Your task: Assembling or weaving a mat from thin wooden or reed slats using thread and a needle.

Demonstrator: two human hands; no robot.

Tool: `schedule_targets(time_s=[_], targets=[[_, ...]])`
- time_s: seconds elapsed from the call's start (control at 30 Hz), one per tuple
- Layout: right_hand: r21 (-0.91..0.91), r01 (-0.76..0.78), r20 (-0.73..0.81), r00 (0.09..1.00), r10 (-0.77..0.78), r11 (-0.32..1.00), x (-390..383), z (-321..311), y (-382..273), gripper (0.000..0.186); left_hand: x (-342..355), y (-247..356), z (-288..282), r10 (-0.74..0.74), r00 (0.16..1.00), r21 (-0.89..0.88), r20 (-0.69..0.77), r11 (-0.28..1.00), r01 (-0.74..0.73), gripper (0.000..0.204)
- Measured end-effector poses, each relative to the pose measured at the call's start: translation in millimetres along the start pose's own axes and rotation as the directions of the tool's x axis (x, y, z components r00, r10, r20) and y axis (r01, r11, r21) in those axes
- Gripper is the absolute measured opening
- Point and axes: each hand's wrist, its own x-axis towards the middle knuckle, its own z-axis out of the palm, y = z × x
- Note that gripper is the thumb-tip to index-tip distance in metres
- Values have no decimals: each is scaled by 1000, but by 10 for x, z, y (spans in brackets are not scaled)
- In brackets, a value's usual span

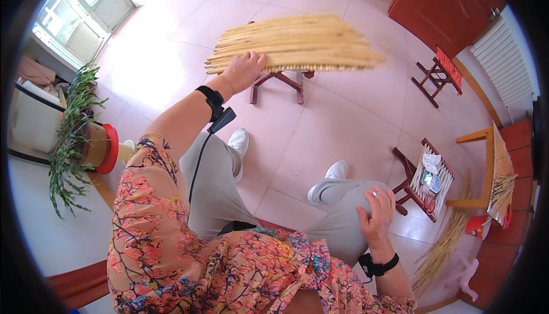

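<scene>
Out in front of me, a mat of pale yellow straw stalks point(297, 42) lies tilted above a dark red folding stool point(253, 93). Its right end is smeared by motion. My left hand point(246, 69), arm stretched forward, has its fingers closed on the mat's near edge toward the left. My right hand point(377, 218) rests on my right knee, fingers loosely apart and holding nothing. Both wrists wear black bands, and a cable runs down from the left one.
To the right, a folding stool point(405, 187) carries a phone point(430, 181), red-handled scissors point(429, 201) and crumpled tissue. Loose straw point(443, 257) leans beside a wooden stool point(487, 165) bearing more stalks. A potted plant point(94, 145) stands left, a red-topped stool point(449, 69) far right.
</scene>
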Motion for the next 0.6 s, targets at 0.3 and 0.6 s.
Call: schedule_targets(time_s=[0.3, 0.6], targets=[[51, -93, 48, 995, 91, 994, -106, -249, -119, 23, -421, -171, 341, 56, 991, 243, 123, 966, -85, 51], [46, -76, 83, 994, 72, 996, -111, -329, -118, 20, -692, -470, 510, -95, 967, 203, 237, 978, 46, 51]])
